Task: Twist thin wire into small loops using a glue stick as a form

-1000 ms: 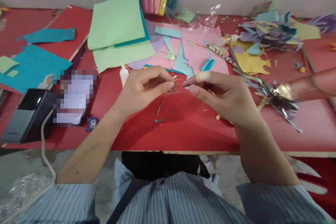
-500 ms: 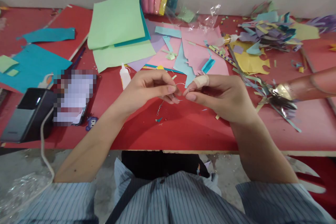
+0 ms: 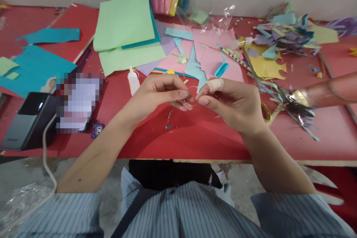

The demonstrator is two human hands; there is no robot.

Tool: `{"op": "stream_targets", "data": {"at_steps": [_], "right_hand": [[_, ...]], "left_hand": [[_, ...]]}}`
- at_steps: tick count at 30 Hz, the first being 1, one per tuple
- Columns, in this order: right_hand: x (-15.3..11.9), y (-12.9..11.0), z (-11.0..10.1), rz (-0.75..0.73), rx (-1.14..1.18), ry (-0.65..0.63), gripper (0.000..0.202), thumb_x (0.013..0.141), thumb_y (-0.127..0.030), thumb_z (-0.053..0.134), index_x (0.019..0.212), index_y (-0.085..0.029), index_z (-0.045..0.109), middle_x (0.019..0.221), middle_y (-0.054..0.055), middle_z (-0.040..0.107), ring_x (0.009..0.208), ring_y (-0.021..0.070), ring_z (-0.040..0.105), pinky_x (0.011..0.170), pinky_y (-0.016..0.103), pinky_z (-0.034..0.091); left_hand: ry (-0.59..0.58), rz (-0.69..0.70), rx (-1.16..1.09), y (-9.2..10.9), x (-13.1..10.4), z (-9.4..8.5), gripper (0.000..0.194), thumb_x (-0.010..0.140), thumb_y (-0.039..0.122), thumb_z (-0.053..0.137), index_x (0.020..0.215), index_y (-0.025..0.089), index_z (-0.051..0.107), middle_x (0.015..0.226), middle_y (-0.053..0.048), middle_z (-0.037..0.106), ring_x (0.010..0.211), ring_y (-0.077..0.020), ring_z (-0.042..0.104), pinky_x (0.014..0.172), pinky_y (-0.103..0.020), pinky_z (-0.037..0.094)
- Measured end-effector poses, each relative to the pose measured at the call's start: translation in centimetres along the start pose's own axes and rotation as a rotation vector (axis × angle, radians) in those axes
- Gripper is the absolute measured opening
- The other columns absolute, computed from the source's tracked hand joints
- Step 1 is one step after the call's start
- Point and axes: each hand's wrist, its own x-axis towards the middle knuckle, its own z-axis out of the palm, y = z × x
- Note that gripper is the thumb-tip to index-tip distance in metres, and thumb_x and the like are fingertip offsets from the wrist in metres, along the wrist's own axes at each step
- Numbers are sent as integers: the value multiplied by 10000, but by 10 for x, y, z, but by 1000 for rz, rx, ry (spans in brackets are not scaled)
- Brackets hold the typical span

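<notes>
Between my hands is a thin silvery wire ring (image 3: 193,87), gripped by the thumb and fingers of my left hand (image 3: 164,91). A short metal chain (image 3: 169,115) with small links dangles below those fingers; how it joins the ring is hidden. My right hand (image 3: 231,100), with a beige bandage (image 3: 215,85) on its index finger, is closed in a pinch at the ring's right side. Its fingertips appear to touch the wire, though the exact contact is too small to make out. A white glue bottle (image 3: 133,81) stands just beyond my left hand.
Green paper sheets (image 3: 125,18) and pink paper (image 3: 214,48) lie at the back of the red table (image 3: 178,141). On the left are a phone (image 3: 79,104) and a dark device (image 3: 30,119). Paper scraps (image 3: 290,35), a tape roll (image 3: 266,112) and a brown cylindrical object (image 3: 329,91) are on the right.
My right hand has turned slightly, its wrist lower, and the tape roll beside it shows now. My left hand keeps its hold on the ring almost unmoved.
</notes>
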Motion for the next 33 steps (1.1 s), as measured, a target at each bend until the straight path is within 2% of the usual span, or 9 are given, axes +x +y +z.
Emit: {"op": "stream_targets", "data": {"at_steps": [7,14,18,21,25,30,33], "right_hand": [[-2,4,3,-1,-66,73,215,920,-425,702,833,-231,736,783,17,704,671,141,596,587,280,484],[-3,7,5,-12,-56,92,194,915,-419,711,849,-238,735,766,9,705,648,137,589,581,283,481],[-2,6,5,-4,-88,96,206,916,-433,706,864,-238,747,773,14,716,651,143,596,587,288,487],[-1,4,2,-7,-140,67,202,922,-436,698,895,-246,760,807,20,732,672,150,615,611,297,495],[-1,2,-3,-39,-220,28,207,991,-404,603,921,-278,751,801,25,713,724,168,635,697,334,516],[-2,0,-6,-10,-266,81,304,994,-408,594,739,-279,698,712,29,668,736,199,656,676,356,515],[-4,-1,-4,10,-258,145,250,996,-405,594,851,-288,761,706,22,677,694,186,648,641,340,512]], "left_hand": [[6,11,5,0,1,-2,198,864,340,786,821,168,696,827,-29,784,740,-188,788,715,-286,687],[-9,18,3,-2,2,-3,198,861,348,788,836,171,704,829,-30,787,741,-189,788,718,-291,688],[31,49,45,-3,2,-3,216,866,368,779,840,173,690,856,-30,789,731,-185,785,705,-291,682],[60,85,87,-3,3,-4,166,894,314,752,845,167,693,858,-26,786,729,-167,779,706,-272,669],[114,127,136,-3,3,-5,118,911,269,731,860,165,708,862,-19,778,727,-151,769,721,-269,664],[180,168,239,-3,2,-4,111,908,273,733,862,173,715,837,-12,754,725,-158,762,724,-291,662],[195,221,304,-4,3,-4,107,910,275,728,860,181,721,812,-9,746,741,-162,756,745,-307,658]]}}
